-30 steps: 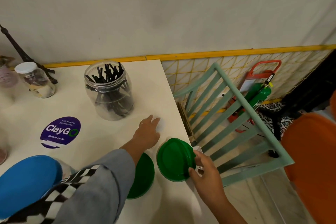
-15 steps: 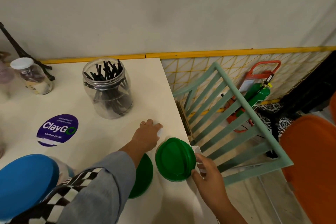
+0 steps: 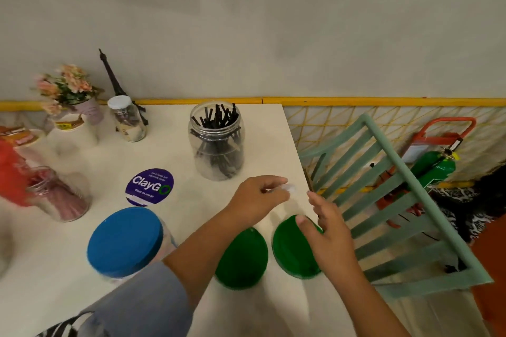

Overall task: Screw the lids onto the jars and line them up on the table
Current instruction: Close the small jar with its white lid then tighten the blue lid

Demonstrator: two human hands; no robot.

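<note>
Two green lids lie flat near the table's right edge, the left green lid (image 3: 242, 260) partly under my forearm and the right green lid (image 3: 294, 247) beside it. My right hand (image 3: 327, 230) hovers over the right one, fingers spread, holding nothing. My left hand (image 3: 256, 200) is just above the table and pinches a small white cap (image 3: 289, 188) at its fingertips. Behind it stands an open clear jar of black sticks (image 3: 217, 142). A jar with a blue lid (image 3: 124, 241) stands at the front left.
A small white-lidded jar (image 3: 127, 120), a flower pot (image 3: 72, 96) and a little tower model (image 3: 113, 76) stand at the back. A blurred jar of pink sticks (image 3: 59, 194) stands at the left. A green chair (image 3: 405, 208) stands close to the table edge (image 3: 297, 145).
My right hand has let go of the green lid's edge and risen above it. My left hand has lifted off the table with the white cap. The view has swung left.
</note>
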